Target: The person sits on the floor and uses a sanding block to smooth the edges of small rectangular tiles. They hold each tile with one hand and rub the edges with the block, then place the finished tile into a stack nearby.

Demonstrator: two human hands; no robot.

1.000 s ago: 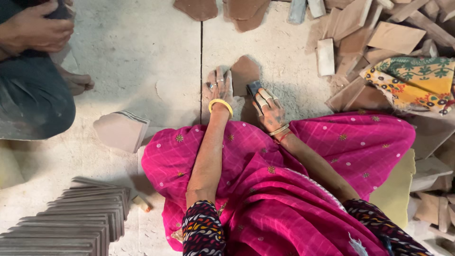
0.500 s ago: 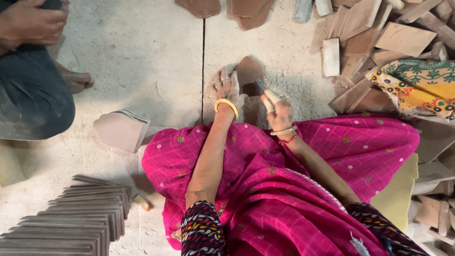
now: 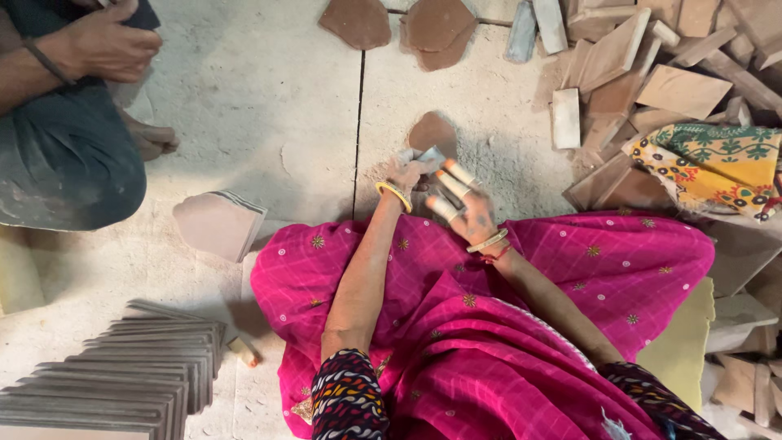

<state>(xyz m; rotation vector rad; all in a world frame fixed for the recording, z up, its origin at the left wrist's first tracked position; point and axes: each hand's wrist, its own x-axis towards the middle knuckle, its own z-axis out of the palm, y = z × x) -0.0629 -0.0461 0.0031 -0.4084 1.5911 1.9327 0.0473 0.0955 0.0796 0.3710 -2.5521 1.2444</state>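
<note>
Insp. notes, L to R, clock refs from frame centre.

10 o'clock: co-worker's hand resting closed on a knee, idle, well apart from the work.
8 o'clock: stack of grey tiles on edge in rows, prob. sorted stock. Small stub just beside it.
9 o'clock: pinkish slab lying flat on the floor, near the pink cloth over the lap.

Centre, approx. 12 o'clock: left hand, yellow bangle on wrist, pressed down w/ fingers closed over a small grey piece, likely to steady it against the floor. Piece sits just in front of the knees, touching a brown shard behind it.
Right hand just beside the piece, fingers spread, tips wrapped in pale tape; holds nothing visible.

1–3 o'clock: loose heap of brown offcuts; patterned yellow cloth lying on it.
</note>
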